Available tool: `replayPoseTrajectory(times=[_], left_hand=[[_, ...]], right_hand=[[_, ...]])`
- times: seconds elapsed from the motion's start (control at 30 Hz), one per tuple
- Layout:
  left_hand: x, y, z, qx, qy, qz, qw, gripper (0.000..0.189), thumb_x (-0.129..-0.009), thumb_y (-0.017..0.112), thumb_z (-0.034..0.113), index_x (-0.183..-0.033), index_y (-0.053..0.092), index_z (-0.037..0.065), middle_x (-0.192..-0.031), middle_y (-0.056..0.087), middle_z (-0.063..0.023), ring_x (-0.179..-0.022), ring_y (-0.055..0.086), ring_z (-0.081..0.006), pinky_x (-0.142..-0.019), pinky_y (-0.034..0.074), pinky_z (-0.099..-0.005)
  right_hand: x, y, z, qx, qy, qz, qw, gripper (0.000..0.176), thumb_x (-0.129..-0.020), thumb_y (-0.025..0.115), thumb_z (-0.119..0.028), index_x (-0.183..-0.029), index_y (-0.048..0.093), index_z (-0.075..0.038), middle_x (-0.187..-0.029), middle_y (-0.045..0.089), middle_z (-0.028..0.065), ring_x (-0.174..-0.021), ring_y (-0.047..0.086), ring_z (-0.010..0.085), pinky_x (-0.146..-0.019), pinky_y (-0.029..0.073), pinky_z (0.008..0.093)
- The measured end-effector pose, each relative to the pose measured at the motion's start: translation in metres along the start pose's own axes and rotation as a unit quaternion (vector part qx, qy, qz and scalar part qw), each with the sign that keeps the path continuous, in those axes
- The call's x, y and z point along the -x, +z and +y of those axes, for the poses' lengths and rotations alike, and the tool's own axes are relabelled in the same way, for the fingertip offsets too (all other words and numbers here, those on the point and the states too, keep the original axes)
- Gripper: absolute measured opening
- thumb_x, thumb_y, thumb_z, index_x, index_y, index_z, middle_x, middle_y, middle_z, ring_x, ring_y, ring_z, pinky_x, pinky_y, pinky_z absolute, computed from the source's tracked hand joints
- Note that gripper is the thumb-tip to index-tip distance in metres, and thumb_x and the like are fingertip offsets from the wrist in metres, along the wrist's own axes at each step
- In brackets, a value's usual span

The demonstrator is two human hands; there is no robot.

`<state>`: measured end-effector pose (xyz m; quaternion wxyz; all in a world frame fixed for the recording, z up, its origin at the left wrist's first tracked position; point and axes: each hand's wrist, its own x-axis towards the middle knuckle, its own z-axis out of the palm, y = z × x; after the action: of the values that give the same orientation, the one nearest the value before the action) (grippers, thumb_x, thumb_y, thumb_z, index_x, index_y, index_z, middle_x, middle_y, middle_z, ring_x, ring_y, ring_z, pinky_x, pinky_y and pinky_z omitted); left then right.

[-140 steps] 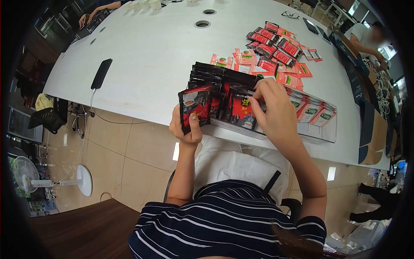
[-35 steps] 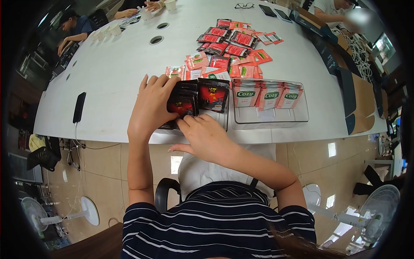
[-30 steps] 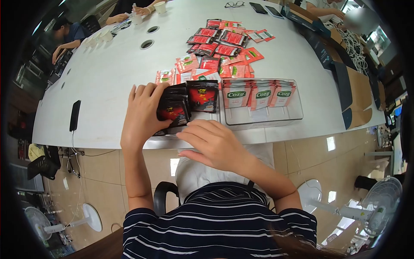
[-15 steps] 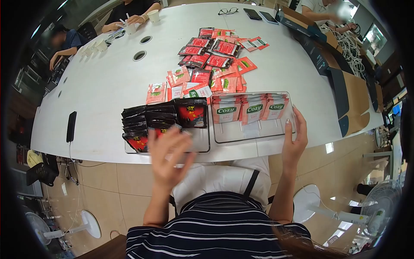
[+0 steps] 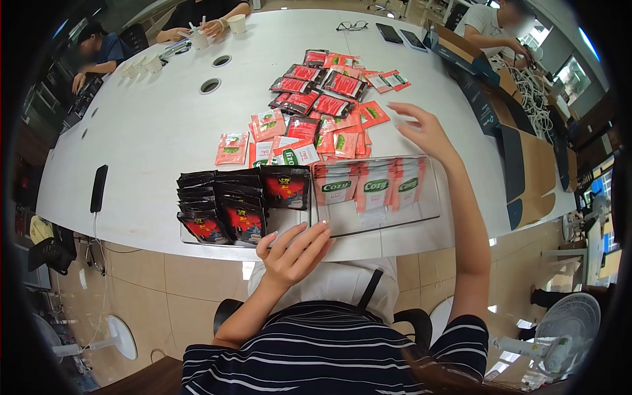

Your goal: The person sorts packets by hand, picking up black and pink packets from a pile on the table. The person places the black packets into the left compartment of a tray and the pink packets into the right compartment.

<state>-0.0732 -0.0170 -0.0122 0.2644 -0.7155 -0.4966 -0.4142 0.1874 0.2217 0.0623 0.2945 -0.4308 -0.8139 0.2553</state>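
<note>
My left hand lies at the near edges of two clear plastic trays, its fingers stretched out and fingertips at the corner where they meet. The left tray holds rows of black-and-red sachets. In the right tray stand three rows of pink-and-white Cozy sachets. Beyond that tray, my right hand hovers with fingers apart and nothing in them. It is just right of a loose pile with red-and-black sachets and pink sachets.
Opened cardboard boxes and white cables occupy the right side. Two phones and eyeglasses lie at the back. A black power bank-like object with a cord is at left. Other people sit around the table, near paper cups.
My right hand has left the right tray's side and moved forward toward the pile. My left hand has shifted from the black sachets rightward to the trays' near edges.
</note>
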Motion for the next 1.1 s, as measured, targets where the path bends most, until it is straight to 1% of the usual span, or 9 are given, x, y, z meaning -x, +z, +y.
replayPoseTrajectory(times=[0.13, 0.23, 0.33, 0.37, 0.53, 0.6, 0.73, 0.93, 1.1], left_hand=[[-0.001, -0.002, -0.001, 0.002, 0.003, -0.014, 1.0, 0.026, -0.071, 0.078, 0.027, -0.095, 0.069, 0.022, -0.101, 0.068, 0.0112, -0.093, 0.059, -0.0104, -0.097, 0.026, -0.0329], [-0.002, -0.004, 0.0, -0.005, -0.002, -0.019, 1.0, 0.024, -0.072, 0.078, 0.028, -0.094, 0.068, 0.022, -0.1, 0.068, 0.0112, -0.095, 0.06, -0.0109, -0.097, 0.026, -0.033], [-0.001, -0.003, 0.0, -0.004, -0.002, -0.023, 1.0, 0.022, -0.073, 0.078, 0.029, -0.091, 0.067, 0.023, -0.101, 0.068, 0.011, -0.098, 0.06, -0.0109, -0.098, 0.025, -0.0328], [0.0, -0.003, -0.001, -0.003, -0.004, -0.027, 1.0, 0.022, -0.073, 0.078, 0.03, -0.091, 0.068, 0.023, -0.101, 0.068, 0.0109, -0.098, 0.06, -0.0108, -0.098, 0.025, -0.0328], [0.008, -0.006, -0.004, 0.029, -0.007, -0.042, 0.999, 0.028, -0.074, 0.077, 0.034, -0.093, 0.061, 0.022, -0.103, 0.068, 0.0094, -0.098, 0.061, -0.0108, -0.098, 0.025, -0.0329], [0.007, -0.008, -0.004, 0.057, -0.024, -0.039, 0.997, 0.019, -0.078, 0.072, 0.037, -0.082, 0.062, 0.022, -0.103, 0.069, 0.0087, -0.094, 0.062, -0.0087, -0.099, 0.025, -0.0302], [0.003, -0.009, -0.005, 0.038, -0.015, -0.025, 0.999, 0.018, -0.08, 0.071, 0.038, -0.082, 0.062, 0.022, -0.104, 0.069, 0.0102, -0.09, 0.062, -0.0067, -0.095, 0.027, -0.028], [0.002, -0.008, -0.006, 0.034, -0.013, -0.019, 0.999, 0.017, -0.08, 0.07, 0.04, -0.083, 0.063, 0.024, -0.104, 0.069, 0.0121, -0.085, 0.06, -0.0044, -0.089, 0.028, -0.0252], [0.0, -0.011, -0.005, 0.04, -0.016, -0.028, 0.999, 0.017, -0.081, 0.07, 0.038, -0.085, 0.063, 0.024, -0.106, 0.069, 0.0123, -0.082, 0.06, -0.0039, -0.083, 0.029, -0.0239]], right_hand=[[-0.05, -0.004, 0.015, 0.048, -0.014, -0.144, 0.988, 0.053, -0.078, 0.059, -0.01, -0.131, 0.052, -0.007, -0.135, 0.051, 0.0105, -0.125, 0.047, 0.0193, -0.096, 0.044, 0.0362], [-0.065, 0.023, 0.043, 0.094, -0.119, -0.123, 0.981, 0.051, -0.076, 0.06, -0.011, -0.127, 0.055, -0.007, -0.129, 0.056, 0.0121, -0.118, 0.053, 0.0224, -0.095, 0.044, 0.0344], [-0.067, 0.028, 0.038, 0.149, -0.098, -0.127, 0.976, 0.045, -0.073, 0.06, -0.012, -0.118, 0.062, -0.01, -0.117, 0.062, 0.0152, -0.105, 0.059, 0.0291, -0.087, 0.048, 0.0355], [-0.066, 0.031, 0.043, 0.203, -0.129, -0.082, 0.967, 0.038, -0.074, 0.06, -0.012, -0.112, 0.064, -0.008, -0.107, 0.065, 0.0158, -0.096, 0.061, 0.0318, -0.083, 0.048, 0.0388], [-0.069, 0.013, 0.051, 0.261, -0.113, -0.037, 0.958, 0.036, -0.077, 0.057, -0.007, -0.112, 0.064, -0.007, -0.109, 0.064, 0.0147, -0.097, 0.061, 0.0321, -0.084, 0.048, 0.0388], [-0.082, 0.0, 0.064, 0.214, -0.088, 0.009, 0.973, 0.037, -0.079, 0.054, -0.004, -0.115, 0.063, -0.006, -0.113, 0.064, 0.0151, -0.102, 0.061, 0.0309, -0.089, 0.047, 0.0367], [-0.114, -0.005, 0.107, 0.068, -0.01, 0.149, 0.986, 0.036, -0.087, 0.049, -0.004, -0.121, 0.059, -0.004, -0.117, 0.063, 0.017, -0.109, 0.06, 0.029, -0.095, 0.044, 0.0332], [-0.136, 0.028, 0.16, 0.209, -0.051, 0.103, 0.971, 0.045, -0.089, 0.049, -0.01, -0.134, 0.049, -0.007, -0.137, 0.048, 0.0153, -0.124, 0.047, 0.0317, -0.105, 0.035, 0.036], [-0.135, 0.025, 0.165, 0.127, -0.044, 0.1, 0.986, 0.047, -0.086, 0.049, -0.003, -0.133, 0.049, -0.005, -0.135, 0.049, 0.018, -0.125, 0.048, 0.0319, -0.104, 0.037, 0.0362]])
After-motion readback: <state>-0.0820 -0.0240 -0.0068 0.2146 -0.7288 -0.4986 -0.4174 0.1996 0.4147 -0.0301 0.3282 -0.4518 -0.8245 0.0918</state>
